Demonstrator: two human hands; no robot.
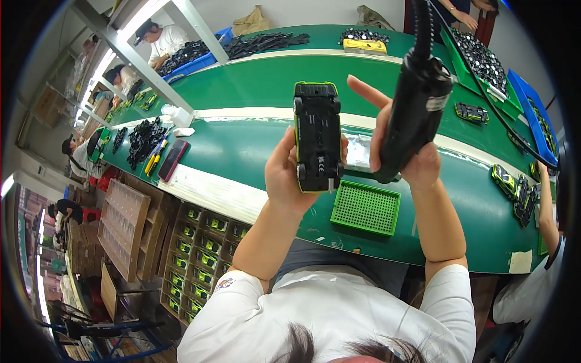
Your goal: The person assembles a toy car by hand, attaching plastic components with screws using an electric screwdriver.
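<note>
My left hand (289, 175) is closed around a toy car (318, 136), its black underside facing up and its lime-green body showing at the edges. My right hand (417, 163) grips a black electric screwdriver (417, 109), with the index finger stretched out to the left. A thick coiled cable runs up from the tool. The screwdriver and the car are apart, side by side above the green bench (242, 145). Just below the hands lies a green tray (365, 207) with a grid of small holes.
Left on the bench are black parts (145, 140), yellow-handled pliers (155, 160), a dark red phone (173, 160) and a white bottle (177, 115). More toy cars (514, 187) lie at the right near another person's arm (546, 206). A partitioned box of cars (200, 257) stands at lower left.
</note>
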